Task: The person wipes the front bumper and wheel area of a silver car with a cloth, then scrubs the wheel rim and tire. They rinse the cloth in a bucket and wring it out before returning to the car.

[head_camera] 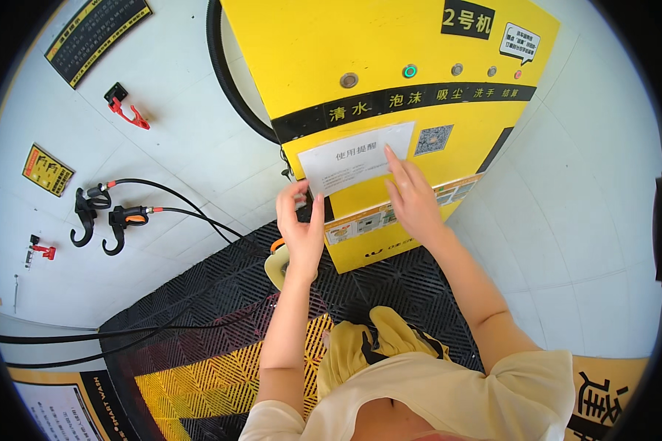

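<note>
A white printed paper sheet [358, 157] lies against the front of a yellow self-service wash machine [375, 33]. My right hand [416, 204] is at the sheet's right part, its index fingertip on or just over the paper and its other fingers loosely bent. At the lower left corner of the sheet is my left hand [300, 226], thumb and fingers apart. Its thumb tip meets the bottom edge; whether the other fingers touch the paper I cannot tell. A printed code [433, 140] sits right of the sheet. Above runs a row of round push buttons, one lit green [410, 71].
Two black spray guns [124, 218] with hoses hang on black hooks on the white wall [198, 138] at left. Red clips [128, 113] and warning signs are also there. A thick black hose [226, 82] loops beside the machine. Black and yellow grating [215, 380] covers the floor.
</note>
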Demonstrator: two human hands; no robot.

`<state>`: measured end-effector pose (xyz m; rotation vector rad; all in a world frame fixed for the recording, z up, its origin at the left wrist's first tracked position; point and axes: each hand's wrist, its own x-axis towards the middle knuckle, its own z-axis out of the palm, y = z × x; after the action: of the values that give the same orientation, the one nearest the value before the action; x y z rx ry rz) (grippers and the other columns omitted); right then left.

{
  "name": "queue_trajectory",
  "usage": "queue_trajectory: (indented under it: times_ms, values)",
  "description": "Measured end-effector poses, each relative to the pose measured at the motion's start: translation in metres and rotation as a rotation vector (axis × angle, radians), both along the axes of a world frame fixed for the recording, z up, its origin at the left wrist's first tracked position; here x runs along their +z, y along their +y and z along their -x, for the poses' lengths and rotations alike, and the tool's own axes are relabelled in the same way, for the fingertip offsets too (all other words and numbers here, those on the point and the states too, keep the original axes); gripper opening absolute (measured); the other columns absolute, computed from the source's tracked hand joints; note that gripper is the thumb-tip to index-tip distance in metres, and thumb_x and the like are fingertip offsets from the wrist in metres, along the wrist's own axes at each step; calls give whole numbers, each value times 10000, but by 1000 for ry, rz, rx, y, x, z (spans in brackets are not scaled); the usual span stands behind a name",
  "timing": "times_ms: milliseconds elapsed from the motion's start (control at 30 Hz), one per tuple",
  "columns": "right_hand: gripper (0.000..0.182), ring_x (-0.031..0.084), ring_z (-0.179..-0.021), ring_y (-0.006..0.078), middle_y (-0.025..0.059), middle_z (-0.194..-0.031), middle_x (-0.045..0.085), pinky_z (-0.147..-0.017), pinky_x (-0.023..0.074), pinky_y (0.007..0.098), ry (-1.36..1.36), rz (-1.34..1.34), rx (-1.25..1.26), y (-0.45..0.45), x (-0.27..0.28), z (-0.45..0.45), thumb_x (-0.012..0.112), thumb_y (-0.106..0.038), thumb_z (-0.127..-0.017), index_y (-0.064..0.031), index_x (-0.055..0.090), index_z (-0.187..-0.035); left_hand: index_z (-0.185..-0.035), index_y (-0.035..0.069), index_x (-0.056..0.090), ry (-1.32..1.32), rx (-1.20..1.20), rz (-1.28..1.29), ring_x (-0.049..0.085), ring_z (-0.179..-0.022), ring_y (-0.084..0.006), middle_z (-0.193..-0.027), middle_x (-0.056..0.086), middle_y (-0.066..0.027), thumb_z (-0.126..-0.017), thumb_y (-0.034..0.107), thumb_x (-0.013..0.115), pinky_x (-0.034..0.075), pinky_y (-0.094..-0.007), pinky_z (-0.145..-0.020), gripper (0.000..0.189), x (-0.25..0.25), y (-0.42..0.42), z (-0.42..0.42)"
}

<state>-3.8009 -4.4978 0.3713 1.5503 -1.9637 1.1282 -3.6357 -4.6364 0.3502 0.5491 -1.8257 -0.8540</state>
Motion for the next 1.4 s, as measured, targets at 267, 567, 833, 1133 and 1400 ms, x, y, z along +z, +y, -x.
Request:
queue_trajectory:
  times_ms: [267, 567, 833, 1133, 1400]
  values:
    - [825, 554, -710, 235, 82, -839, 452, -596, 495, 354, 268, -71, -134, -56, 59, 18, 590, 30, -779, -146, 305, -1533, -1480, -24, 274, -57, 248, 257, 343, -1384, -394, -1498, 333, -234, -859, 21, 638, 312, -439, -1117, 721, 45, -1, 24]
    - [864, 558, -670, 216, 67, -819, 443, -500, 479, 330, 268, -28, -169, -72, 59, 25, 602, 8, -753, -168, 295, -1541, -1539, 5, 157, -62, 15, 20, 336, -1418, -354, -1540, 306, -251, -850, -37, 575, 306, -390, -1134, 806, 22, -12, 35]
    - [895, 557, -645, 202, 59, -798, 472, -498, 481, 307, 276, -37, -194, -71, 65, 23, 611, -5, -733, -151, 273, -1548, -1550, 39, 149, 4, -59, -86, 304, -1436, -319, -1556, 282, -232, -832, -98, 517, 276, -394, -1157, 818, 26, -8, 34]
    - [896, 552, -660, 179, 43, -800, 475, -506, 484, 294, 300, 1, -231, -75, 66, 13, 615, -2, -723, -104, 270, -1544, -1551, 39, 146, 12, -104, -56, 289, -1443, -309, -1559, 275, -222, -828, -121, 507, 240, -398, -1176, 823, 22, -15, 29]
    - [900, 576, -690, 193, 45, -830, 503, -524, 494, 303, 330, -41, -295, -77, 59, 11, 604, -3, -748, -142, 235, -1557, -1542, 42, 194, 54, -282, -173, 275, -1451, -289, -1565, 281, -178, -847, -136, 470, 235, -413, -1184, 769, 23, -32, 9]
